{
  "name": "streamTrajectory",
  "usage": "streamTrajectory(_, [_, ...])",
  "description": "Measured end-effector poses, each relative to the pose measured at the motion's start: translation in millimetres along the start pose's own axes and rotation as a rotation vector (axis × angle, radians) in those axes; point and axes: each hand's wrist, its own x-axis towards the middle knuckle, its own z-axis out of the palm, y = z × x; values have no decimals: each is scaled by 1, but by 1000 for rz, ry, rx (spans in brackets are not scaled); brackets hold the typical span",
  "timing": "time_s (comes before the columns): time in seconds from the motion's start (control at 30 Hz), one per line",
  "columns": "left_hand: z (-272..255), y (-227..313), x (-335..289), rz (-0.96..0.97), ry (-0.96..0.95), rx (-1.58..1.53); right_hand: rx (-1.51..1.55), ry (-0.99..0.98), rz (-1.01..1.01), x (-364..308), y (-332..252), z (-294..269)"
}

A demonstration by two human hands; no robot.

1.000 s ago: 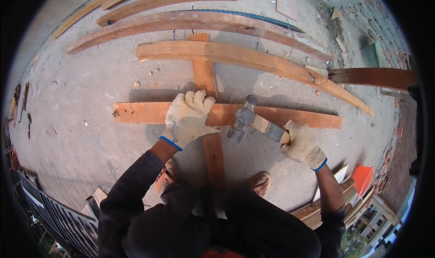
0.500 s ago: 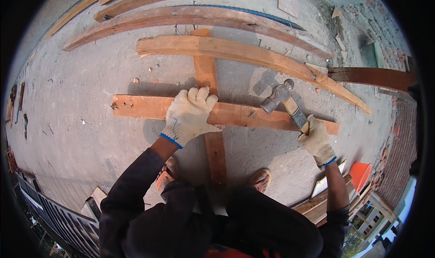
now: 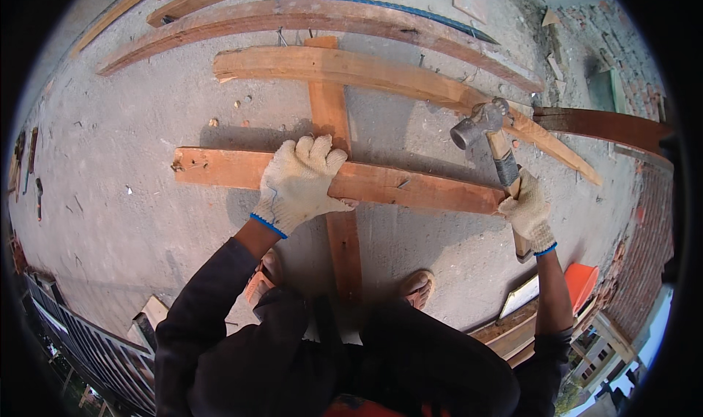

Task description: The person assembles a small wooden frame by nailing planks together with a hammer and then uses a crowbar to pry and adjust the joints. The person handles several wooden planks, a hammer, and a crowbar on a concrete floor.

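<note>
A reddish wooden plank (image 3: pixel 425 188) lies crosswise before me on top of another board (image 3: pixel 344 252), which runs away from between my feet. My left hand (image 3: pixel 304 175), in a cream knit glove, grips the plank near the crossing, fingers curled over its far edge and thumb at the near edge. A small nail (image 3: pixel 403 183) shows on the plank to the right of that hand. In my gloved right hand (image 3: pixel 529 210) is a ball-peen hammer (image 3: pixel 480 126), held by its wooden handle, its head raised beyond the plank's right end.
A lighter beam (image 3: pixel 293 62) rests across the board's far part. Beyond it lie longer beams (image 3: pixel 242 25) with protruding nails and a blue bar (image 3: pixel 432 23). An orange container (image 3: pixel 580 285) sits at right, a metal railing (image 3: pixel 88 336) at lower left.
My right hand and the hammer have moved right; the hammer head is now farther from the nail. My left hand stays on the plank. The view has shifted slightly.
</note>
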Motion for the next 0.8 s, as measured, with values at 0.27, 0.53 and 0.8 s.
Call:
streamTrajectory(0.27, [-1,6,1,-71,-39,-41,-175,-436,-216,-17,-23,21])
streamTrajectory(0.53, [3,5,-2,-35,56,-12,145,68,125,-18,-22,14])
streamTrajectory(0.8, [0,3,-4,-38,-41,-25,-18,-75,-45,-27,-13,36])
